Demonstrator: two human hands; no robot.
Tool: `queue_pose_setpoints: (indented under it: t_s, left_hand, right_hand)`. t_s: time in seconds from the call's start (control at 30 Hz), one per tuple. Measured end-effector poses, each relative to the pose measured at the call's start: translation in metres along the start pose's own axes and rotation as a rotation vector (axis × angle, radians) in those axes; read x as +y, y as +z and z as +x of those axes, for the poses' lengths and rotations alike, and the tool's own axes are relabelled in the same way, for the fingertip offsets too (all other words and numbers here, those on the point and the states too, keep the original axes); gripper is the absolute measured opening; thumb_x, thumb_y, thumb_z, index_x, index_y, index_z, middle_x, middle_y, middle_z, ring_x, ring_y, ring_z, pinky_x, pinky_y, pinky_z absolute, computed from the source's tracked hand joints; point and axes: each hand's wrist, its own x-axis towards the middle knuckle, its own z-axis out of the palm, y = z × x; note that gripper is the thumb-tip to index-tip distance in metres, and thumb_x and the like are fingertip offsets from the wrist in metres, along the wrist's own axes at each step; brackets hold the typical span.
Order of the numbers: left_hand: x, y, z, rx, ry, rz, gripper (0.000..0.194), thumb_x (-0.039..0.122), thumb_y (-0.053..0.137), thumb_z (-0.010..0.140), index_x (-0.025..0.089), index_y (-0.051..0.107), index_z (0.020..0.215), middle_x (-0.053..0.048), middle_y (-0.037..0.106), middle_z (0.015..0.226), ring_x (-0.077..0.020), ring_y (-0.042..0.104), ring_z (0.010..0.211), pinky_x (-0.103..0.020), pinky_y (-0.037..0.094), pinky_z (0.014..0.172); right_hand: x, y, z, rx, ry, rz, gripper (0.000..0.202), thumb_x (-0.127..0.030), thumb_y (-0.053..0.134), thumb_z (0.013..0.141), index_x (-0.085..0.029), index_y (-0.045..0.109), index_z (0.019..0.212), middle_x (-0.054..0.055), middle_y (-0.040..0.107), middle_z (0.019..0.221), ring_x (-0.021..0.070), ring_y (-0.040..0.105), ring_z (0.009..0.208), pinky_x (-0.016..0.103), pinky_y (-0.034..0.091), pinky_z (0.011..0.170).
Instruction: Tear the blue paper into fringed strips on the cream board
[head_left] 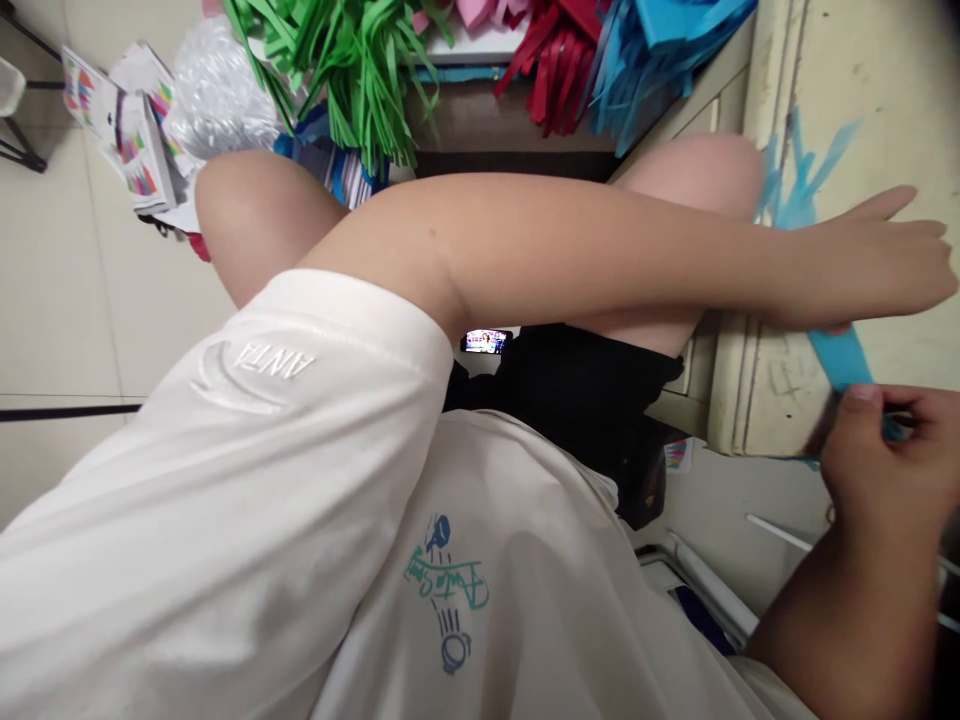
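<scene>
My left arm reaches across my body, and my left hand [877,265] lies flat with fingers stretched out on a blue paper strip [844,358] on the cream worktable [840,90]. At the lower right, my right hand [885,470] pinches the near end of the same strip between thumb and fingers, close to the table's front edge. More pale blue strip pieces [795,185] show on the table beyond my left wrist. My hands hide part of the strip.
Bundles of green strips [352,70], red strips [555,70] and blue strips [660,50] hang at the top. A lit phone [486,342] rests on my lap. Colour-printed booklets [127,130] and a clear plastic bag [217,95] lie on the floor at left.
</scene>
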Motion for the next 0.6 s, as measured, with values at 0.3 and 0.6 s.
queue_pose_setpoints:
  t_s: [0.3,0.6]
  left_hand:
    - [-0.003,0.006,-0.004,0.120,-0.092,0.027,0.047,0.006,0.040,0.074,0.027,-0.001,0.085,0.004,0.016,0.089,-0.0405,0.070,0.155,-0.072,0.046,0.134]
    - [0.000,0.005,0.001,0.100,-0.164,-0.060,0.044,0.000,0.033,0.082,0.023,-0.002,0.066,0.003,0.001,0.074,-0.0391,0.073,0.148,-0.076,0.043,0.134]
  right_hand:
    - [-0.005,-0.011,0.005,-0.080,0.009,-0.059,0.034,-0.033,0.059,0.055,-0.012,0.060,0.081,0.007,0.058,0.086,0.0118,0.047,0.084,0.035,0.045,0.101]
    - [0.005,0.001,0.014,-0.037,-0.047,-0.110,0.025,-0.030,0.061,0.062,-0.011,0.055,0.076,0.008,0.051,0.077,0.0109,0.045,0.078,0.029,0.035,0.090]
